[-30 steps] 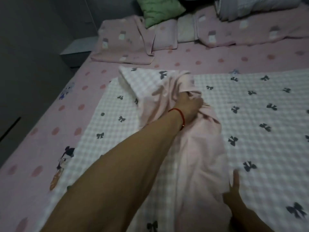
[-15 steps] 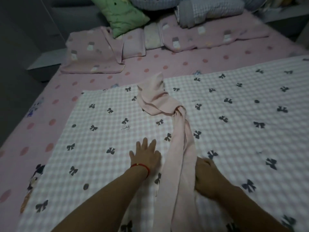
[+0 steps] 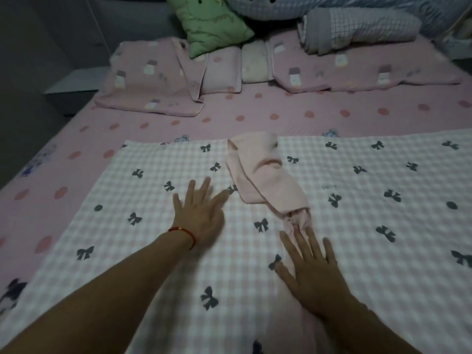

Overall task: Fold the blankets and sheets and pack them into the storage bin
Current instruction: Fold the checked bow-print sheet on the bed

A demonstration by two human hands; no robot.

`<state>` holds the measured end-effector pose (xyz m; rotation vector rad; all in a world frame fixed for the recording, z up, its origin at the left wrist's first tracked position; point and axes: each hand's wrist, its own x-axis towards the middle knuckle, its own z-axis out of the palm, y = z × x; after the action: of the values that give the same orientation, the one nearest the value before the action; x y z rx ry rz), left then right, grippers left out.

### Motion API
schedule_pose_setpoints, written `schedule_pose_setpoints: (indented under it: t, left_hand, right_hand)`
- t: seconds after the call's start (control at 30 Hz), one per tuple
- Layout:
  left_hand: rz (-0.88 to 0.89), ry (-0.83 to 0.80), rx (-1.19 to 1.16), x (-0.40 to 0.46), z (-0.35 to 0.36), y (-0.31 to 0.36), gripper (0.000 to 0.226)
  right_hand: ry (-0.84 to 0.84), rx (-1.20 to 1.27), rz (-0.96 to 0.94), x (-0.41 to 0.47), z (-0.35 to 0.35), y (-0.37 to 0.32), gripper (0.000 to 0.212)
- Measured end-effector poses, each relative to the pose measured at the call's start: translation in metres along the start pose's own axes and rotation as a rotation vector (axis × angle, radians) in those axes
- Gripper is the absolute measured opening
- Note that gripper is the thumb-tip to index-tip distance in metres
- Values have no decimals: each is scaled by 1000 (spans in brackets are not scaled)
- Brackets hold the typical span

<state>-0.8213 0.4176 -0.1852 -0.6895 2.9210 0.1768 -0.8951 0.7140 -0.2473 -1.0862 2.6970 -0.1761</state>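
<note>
Head view, change from earlier: the pink cloth no longer trails down between the forearms as a long twisted strip; it now lies as a short bunched bundle on the far middle of the checked blanket.
Head view, change in hands: the right hand, half a second ago curled beside the strip, now lies flat; the left hand sits farther up the blanket than before and stays flat.
Left hand, pose: palm down on the checked blanket, fingers spread and straight, pointing away from the person and slightly right; gripping nothing. A red bracelet circles the wrist.
Right hand, pose: palm down, fingers straight and fanned, holding nothing; fingertips reach the gathered near end of the pink cloth, contact uncertain in the blur.
Pink cloth, position: on the blanket, just right of the left hand's fingertips, running from the blanket's far edge toward the right hand.
Checked blanket, position: spread flat over the bed, pink-white check with dark bows, under both hands.
Bed sheet: pink with darker dots, showing beyond and left of the blanket.
Pillows: pink, printed, at the bed head.
Green cushion: propped behind the pillows.
Grey checked roll: at the far right of the bed head.
</note>
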Motion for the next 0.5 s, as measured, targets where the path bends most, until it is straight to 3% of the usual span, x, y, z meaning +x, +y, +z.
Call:
schedule_pose_setpoints:
  t: [0.1,0.23,0.4,0.5]
  left_hand:
    - [-188,-26,-72,29,41,0,53]
    - [-174,210,-36,33,75,1,60]
    - [-173,235,-25,36,72,-1,65]
    - [-167,204,-32,38,71,-6,65]
  right_hand:
    - [38,-33,-2,3,14,2,74]
    - [62,-88,37,12,11,1,72]
    - [399,-96,89,73,-50,-41,51]
    - [309,-104,71,162,-87,-92,80]
